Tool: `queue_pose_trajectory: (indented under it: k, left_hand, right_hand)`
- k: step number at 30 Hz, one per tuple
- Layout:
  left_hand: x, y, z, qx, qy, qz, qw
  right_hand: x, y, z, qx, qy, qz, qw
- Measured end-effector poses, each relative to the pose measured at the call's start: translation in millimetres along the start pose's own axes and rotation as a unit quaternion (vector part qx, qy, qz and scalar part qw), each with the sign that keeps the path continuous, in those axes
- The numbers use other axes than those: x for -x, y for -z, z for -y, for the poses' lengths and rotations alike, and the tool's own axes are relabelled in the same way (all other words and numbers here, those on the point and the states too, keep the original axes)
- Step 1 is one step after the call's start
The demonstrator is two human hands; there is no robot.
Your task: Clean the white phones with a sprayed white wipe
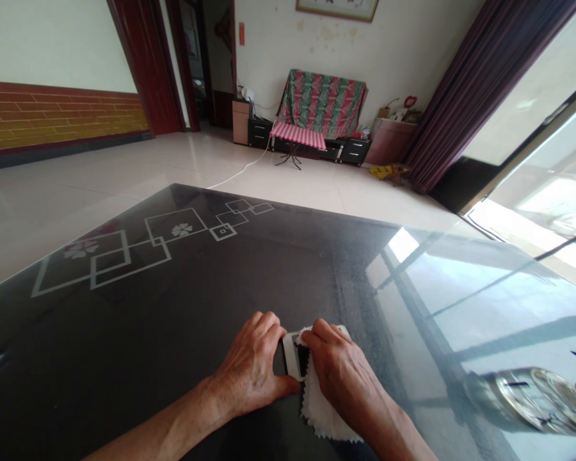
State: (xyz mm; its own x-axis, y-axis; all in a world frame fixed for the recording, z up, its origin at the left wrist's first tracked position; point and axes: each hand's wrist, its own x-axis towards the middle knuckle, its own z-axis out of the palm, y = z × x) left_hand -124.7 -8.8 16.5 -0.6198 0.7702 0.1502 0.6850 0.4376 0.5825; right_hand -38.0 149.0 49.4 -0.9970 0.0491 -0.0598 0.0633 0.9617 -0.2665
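The right hand (336, 355) grips a white cloth (329, 413) over a white-framed device (292, 360) between the hands; the left hand (249, 366) holds its left end between thumb and fingers. Beneath both lies a black table (173, 333); well beyond them stands a red-striped table (297, 134).

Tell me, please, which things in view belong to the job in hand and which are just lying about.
Job in hand:
- white cloth
- white-framed flat object
- dark tabletop beneath

Lying about:
- round shiny object at right
- striped-covered small table
- patterned cover
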Motion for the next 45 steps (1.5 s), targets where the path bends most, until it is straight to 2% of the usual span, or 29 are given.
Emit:
queue_pose_trajectory:
  k: [7, 45]
  left_hand:
    - [-0.4, 1.4, -1.6, -0.004, 0.003, 0.002, 1.000]
    - [0.3, 0.2, -0.8, -0.010, -0.001, -0.002, 1.000]
  right_hand:
    - [-2.1, 2.2, 5.0, -0.012, -0.002, 0.018, 1.000]
    - [-3.6, -6.5, 8.1, -0.009, 0.021, 0.002, 1.000]
